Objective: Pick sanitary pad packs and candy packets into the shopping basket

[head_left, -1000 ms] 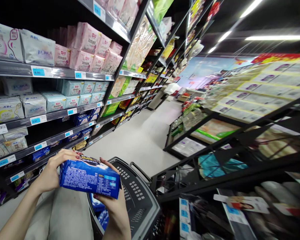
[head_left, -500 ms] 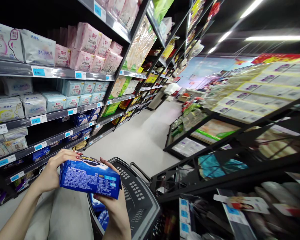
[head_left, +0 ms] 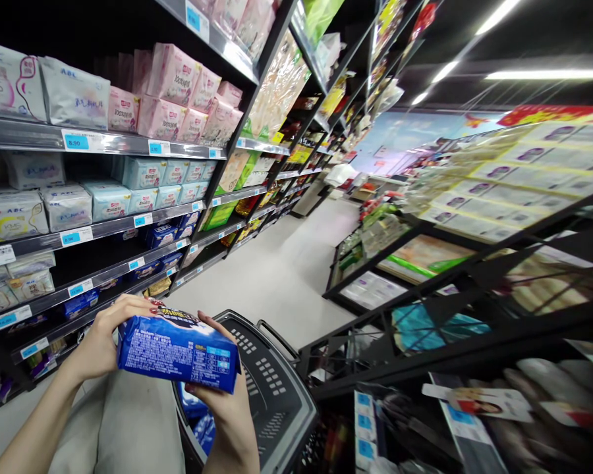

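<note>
A blue pack of sanitary pads (head_left: 178,352) is held level between both hands, its side with small white print facing me. My left hand (head_left: 109,329) grips its left end, fingers over the top edge. My right hand (head_left: 227,395) holds the right end, with the thumb underneath and fingers behind the pack. Just below and to the right stands a black shopping basket (head_left: 277,388) with a slotted wall. More blue packs (head_left: 202,428) lie inside it, partly hidden by my right hand and the held pack.
Shelves (head_left: 39,135) on the left carry pink packs (head_left: 170,82), light-blue packs (head_left: 148,174) and white packs (head_left: 74,95). A pale floor aisle (head_left: 277,263) runs ahead. On the right, a black rack (head_left: 375,355) holds hanging goods, below stacked white-and-yellow packages (head_left: 514,174).
</note>
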`<state>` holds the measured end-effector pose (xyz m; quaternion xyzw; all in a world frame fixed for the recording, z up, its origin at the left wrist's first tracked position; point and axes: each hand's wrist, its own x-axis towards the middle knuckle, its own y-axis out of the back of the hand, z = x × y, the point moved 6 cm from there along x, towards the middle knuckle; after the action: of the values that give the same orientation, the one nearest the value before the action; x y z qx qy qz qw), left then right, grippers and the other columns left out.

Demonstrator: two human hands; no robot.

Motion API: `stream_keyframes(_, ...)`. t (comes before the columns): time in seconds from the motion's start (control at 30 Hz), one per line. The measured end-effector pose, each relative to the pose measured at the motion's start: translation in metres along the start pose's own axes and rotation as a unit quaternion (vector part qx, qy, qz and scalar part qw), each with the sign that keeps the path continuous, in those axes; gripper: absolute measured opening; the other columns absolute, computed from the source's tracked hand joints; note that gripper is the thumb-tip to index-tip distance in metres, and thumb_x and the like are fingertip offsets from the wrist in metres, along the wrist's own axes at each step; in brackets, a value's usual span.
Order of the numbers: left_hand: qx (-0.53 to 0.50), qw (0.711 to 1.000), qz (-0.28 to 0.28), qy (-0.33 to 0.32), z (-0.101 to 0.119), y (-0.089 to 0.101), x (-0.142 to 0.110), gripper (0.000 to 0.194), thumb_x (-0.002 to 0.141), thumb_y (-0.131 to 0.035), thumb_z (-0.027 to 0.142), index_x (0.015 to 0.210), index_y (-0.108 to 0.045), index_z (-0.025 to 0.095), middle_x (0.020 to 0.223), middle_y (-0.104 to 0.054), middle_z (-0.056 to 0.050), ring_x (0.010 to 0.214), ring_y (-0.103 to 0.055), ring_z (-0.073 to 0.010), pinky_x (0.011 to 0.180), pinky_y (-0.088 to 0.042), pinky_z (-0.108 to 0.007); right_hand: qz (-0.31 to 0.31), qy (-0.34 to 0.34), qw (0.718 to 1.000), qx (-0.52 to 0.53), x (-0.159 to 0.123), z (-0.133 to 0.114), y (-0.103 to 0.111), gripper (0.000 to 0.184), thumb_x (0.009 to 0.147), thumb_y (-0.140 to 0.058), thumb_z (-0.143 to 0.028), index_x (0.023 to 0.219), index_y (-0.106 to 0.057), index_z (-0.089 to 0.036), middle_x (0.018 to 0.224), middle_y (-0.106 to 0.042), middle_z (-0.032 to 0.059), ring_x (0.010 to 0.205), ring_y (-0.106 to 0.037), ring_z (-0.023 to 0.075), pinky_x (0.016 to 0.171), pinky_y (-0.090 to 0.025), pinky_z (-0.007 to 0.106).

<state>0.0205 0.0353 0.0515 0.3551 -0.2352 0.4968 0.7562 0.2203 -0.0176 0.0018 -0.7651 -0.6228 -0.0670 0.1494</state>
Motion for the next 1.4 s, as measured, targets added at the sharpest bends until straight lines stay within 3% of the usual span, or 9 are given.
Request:
stream_keyframes(1.27, -0.012, 1.000, -0.002, 0.006, -0.003, 0.001, -0.001, 0.039, 0.076, -0.080, 0.022, 0.113, -0.067, 0.022, 0.113, -0.071, -0.014, 0.111, -0.065, -0.0300, 0.097, -0.051, -0.042, -0.008, -0.021, 1.000, 0.008, -0.001, 0.003, 0.000, 0.089, 0.054, -0.095, -0.045, 0.132, -0.056, -0.029, 0.143, -0.052, 0.0066, 0.124, -0.054, 0.0338, 0.106, -0.043, 0.044)
stream_keyframes(1.33, -0.021, 1.000, 0.001, 0.018, -0.006, 0.001, -0.002, 0.040, 0.073, -0.082, 0.022, 0.110, -0.069, 0.022, 0.113, -0.072, -0.013, 0.111, -0.065, -0.0300, 0.098, -0.050, -0.042, -0.014, -0.019, 1.000, 0.002, 0.000, 0.005, 0.000, 0.089, 0.054, -0.094, -0.045, 0.132, -0.055, -0.028, 0.143, -0.053, 0.0074, 0.123, -0.055, 0.0334, 0.104, -0.046, 0.042)
stream_keyframes(1.4, -0.036, 0.996, 0.011, 0.078, -0.017, 0.001, -0.005, 0.048, 0.066, -0.087, 0.026, 0.110, -0.069, 0.021, 0.114, -0.072, -0.012, 0.111, -0.065, -0.0307, 0.098, -0.050, -0.041, -0.012, -0.019, 1.000, 0.004, 0.002, 0.009, 0.000, 0.089, 0.056, -0.093, -0.046, 0.133, -0.054, -0.027, 0.142, -0.053, 0.0086, 0.123, -0.056, 0.0329, 0.102, -0.048, 0.041)
